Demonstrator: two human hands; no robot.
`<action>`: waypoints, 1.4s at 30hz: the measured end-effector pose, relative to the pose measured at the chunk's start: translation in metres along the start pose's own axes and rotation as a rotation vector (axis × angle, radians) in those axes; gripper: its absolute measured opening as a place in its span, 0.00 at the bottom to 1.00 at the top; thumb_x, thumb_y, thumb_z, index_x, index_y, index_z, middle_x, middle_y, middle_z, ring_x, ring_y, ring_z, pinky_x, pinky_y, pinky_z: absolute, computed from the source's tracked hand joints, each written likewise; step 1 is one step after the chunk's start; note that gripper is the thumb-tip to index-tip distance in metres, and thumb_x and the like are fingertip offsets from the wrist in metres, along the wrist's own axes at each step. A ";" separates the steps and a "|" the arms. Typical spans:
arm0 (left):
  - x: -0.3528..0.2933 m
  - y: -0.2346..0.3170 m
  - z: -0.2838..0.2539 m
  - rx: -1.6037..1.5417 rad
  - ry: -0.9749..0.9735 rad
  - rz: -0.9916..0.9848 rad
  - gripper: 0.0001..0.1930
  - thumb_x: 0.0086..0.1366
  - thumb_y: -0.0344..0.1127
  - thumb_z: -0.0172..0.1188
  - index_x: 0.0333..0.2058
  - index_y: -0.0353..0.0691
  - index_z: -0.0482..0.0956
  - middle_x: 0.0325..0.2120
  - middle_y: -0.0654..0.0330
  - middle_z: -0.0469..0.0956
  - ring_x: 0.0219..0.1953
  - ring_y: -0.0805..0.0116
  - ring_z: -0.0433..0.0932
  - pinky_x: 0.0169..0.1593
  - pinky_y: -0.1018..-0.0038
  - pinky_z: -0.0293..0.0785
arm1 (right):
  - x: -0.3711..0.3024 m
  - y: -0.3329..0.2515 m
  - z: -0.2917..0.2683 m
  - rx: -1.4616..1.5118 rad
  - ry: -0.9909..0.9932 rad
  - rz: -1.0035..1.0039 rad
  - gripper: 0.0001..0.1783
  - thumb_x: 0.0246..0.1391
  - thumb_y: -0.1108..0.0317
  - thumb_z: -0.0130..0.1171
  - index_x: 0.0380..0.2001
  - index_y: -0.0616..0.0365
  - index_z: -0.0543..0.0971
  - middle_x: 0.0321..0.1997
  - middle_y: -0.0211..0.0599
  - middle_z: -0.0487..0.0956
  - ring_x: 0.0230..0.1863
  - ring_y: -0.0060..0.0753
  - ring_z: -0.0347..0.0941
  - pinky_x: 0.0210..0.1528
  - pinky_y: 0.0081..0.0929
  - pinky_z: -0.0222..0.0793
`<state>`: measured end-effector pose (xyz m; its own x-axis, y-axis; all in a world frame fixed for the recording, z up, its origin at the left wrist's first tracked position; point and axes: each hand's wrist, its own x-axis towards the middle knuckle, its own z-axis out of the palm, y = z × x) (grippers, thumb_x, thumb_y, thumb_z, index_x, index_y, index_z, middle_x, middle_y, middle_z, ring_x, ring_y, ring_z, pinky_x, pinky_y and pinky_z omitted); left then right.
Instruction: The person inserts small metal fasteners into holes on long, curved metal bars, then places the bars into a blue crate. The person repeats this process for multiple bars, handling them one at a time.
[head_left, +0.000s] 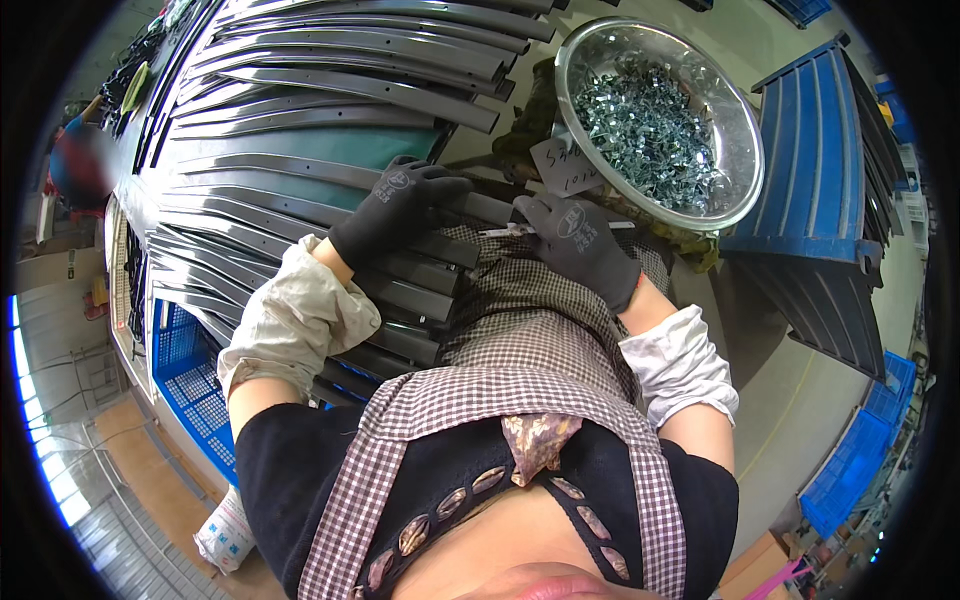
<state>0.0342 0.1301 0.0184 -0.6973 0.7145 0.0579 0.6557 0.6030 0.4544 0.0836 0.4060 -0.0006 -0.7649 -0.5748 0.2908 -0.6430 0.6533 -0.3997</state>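
Observation:
My left hand [393, 208], in a black glove, is closed around a long dark plastic strip [290, 172] that crosses from the pile on the left toward my lap. The strip's end [487, 208] sticks out to the right of that hand. At this end my right hand [578, 243], also in a black glove, has its fingers bent and drawn together against the tip. Whatever is pinched there is hidden by the glove. Just below, a thin whitish strip [508, 230] with dark marks runs over the checked apron and passes behind my right hand.
Many similar dark strips [350, 90] lie stacked on the left and far side. At the far right a round metal basin [735, 215] holds small shiny metal clips, with a handwritten card [566, 166] beside it. Blue crates [800, 150] stand right; another blue crate [185, 375] is left.

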 end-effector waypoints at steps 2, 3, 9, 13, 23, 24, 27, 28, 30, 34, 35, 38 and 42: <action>0.001 -0.003 0.001 -0.013 -0.004 0.009 0.20 0.54 0.38 0.68 0.48 0.45 0.82 0.44 0.56 0.82 0.48 0.53 0.79 0.58 0.58 0.65 | 0.009 0.011 0.008 0.081 -0.054 0.017 0.18 0.51 0.64 0.64 0.46 0.58 0.78 0.40 0.44 0.80 0.39 0.46 0.79 0.37 0.38 0.75; 0.001 -0.003 0.000 -0.025 0.002 0.003 0.20 0.54 0.38 0.68 0.48 0.45 0.82 0.44 0.56 0.82 0.48 0.53 0.79 0.58 0.58 0.65 | 0.011 0.015 0.013 0.122 -0.080 0.026 0.17 0.52 0.64 0.64 0.45 0.58 0.78 0.40 0.44 0.80 0.39 0.46 0.79 0.37 0.38 0.75; -0.001 -0.003 0.001 0.003 0.034 -0.004 0.21 0.53 0.38 0.68 0.48 0.46 0.82 0.44 0.57 0.82 0.48 0.54 0.79 0.58 0.59 0.65 | -0.002 0.018 0.022 0.220 0.137 0.156 0.11 0.57 0.60 0.60 0.34 0.57 0.77 0.30 0.44 0.78 0.33 0.49 0.77 0.34 0.41 0.72; 0.000 -0.002 0.001 0.000 0.039 -0.001 0.21 0.54 0.39 0.68 0.48 0.47 0.82 0.45 0.58 0.82 0.49 0.55 0.78 0.58 0.58 0.64 | -0.029 0.014 0.013 0.298 0.123 0.215 0.13 0.61 0.61 0.58 0.36 0.61 0.79 0.31 0.46 0.79 0.34 0.51 0.77 0.36 0.40 0.72; -0.001 -0.004 -0.001 -0.004 -0.026 -0.019 0.21 0.55 0.42 0.68 0.49 0.48 0.82 0.45 0.59 0.82 0.49 0.55 0.78 0.58 0.59 0.63 | -0.005 -0.010 0.016 0.044 -0.030 0.129 0.08 0.55 0.63 0.62 0.31 0.55 0.78 0.28 0.40 0.78 0.27 0.47 0.76 0.30 0.39 0.72; -0.001 -0.006 0.000 0.000 -0.028 -0.010 0.21 0.55 0.42 0.67 0.49 0.48 0.81 0.46 0.59 0.82 0.49 0.54 0.78 0.58 0.59 0.63 | -0.004 -0.012 0.014 0.014 -0.017 0.117 0.08 0.54 0.63 0.62 0.31 0.55 0.78 0.27 0.39 0.79 0.27 0.46 0.76 0.29 0.38 0.73; -0.004 -0.012 0.000 0.049 -0.018 0.051 0.23 0.56 0.41 0.66 0.52 0.49 0.79 0.47 0.57 0.80 0.47 0.52 0.79 0.56 0.60 0.66 | -0.003 -0.007 0.005 0.065 -0.013 0.079 0.08 0.53 0.62 0.63 0.29 0.54 0.79 0.25 0.38 0.79 0.27 0.45 0.77 0.29 0.37 0.73; -0.006 -0.005 -0.001 0.088 -0.002 0.084 0.24 0.56 0.40 0.66 0.54 0.49 0.78 0.47 0.56 0.80 0.46 0.52 0.79 0.54 0.60 0.68 | -0.004 -0.001 0.000 0.109 -0.022 0.057 0.09 0.53 0.61 0.64 0.28 0.54 0.79 0.25 0.38 0.79 0.26 0.44 0.77 0.29 0.36 0.74; -0.003 0.001 -0.008 0.129 0.005 0.175 0.26 0.57 0.39 0.64 0.56 0.50 0.76 0.46 0.55 0.79 0.43 0.52 0.80 0.50 0.61 0.71 | -0.011 0.021 -0.013 0.198 0.142 0.079 0.14 0.54 0.58 0.64 0.23 0.54 0.76 0.24 0.40 0.78 0.25 0.43 0.77 0.27 0.38 0.72; -0.013 0.003 -0.013 0.089 -0.079 0.262 0.28 0.57 0.35 0.63 0.59 0.49 0.74 0.39 0.54 0.79 0.39 0.54 0.80 0.40 0.63 0.75 | -0.027 0.095 -0.044 0.092 0.236 0.321 0.13 0.56 0.58 0.63 0.27 0.58 0.79 0.26 0.42 0.80 0.26 0.44 0.77 0.31 0.35 0.73; -0.017 0.002 -0.011 0.061 -0.111 0.263 0.28 0.57 0.34 0.63 0.59 0.48 0.75 0.37 0.54 0.79 0.38 0.55 0.79 0.37 0.64 0.76 | -0.029 0.111 -0.055 -0.162 0.086 0.488 0.14 0.55 0.57 0.63 0.33 0.57 0.81 0.30 0.42 0.81 0.30 0.45 0.79 0.36 0.36 0.74; -0.026 0.020 -0.020 0.038 -0.071 0.248 0.28 0.56 0.35 0.63 0.58 0.48 0.75 0.34 0.55 0.78 0.35 0.54 0.79 0.36 0.64 0.76 | -0.037 0.154 -0.066 -0.457 -0.148 0.732 0.31 0.49 0.48 0.65 0.53 0.56 0.77 0.55 0.46 0.78 0.55 0.47 0.75 0.52 0.44 0.73; -0.045 0.028 -0.035 0.091 -0.092 0.199 0.23 0.54 0.38 0.65 0.51 0.46 0.80 0.35 0.59 0.77 0.38 0.57 0.78 0.40 0.62 0.74 | -0.054 0.200 -0.047 -0.468 -0.320 0.727 0.27 0.49 0.52 0.65 0.51 0.52 0.78 0.49 0.48 0.80 0.52 0.51 0.77 0.51 0.45 0.73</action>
<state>0.0742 0.1027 0.0595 -0.5247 0.8495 0.0549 0.8041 0.4734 0.3597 -0.0056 0.5913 -0.0557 -0.9843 -0.0085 -0.1764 -0.0127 0.9997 0.0224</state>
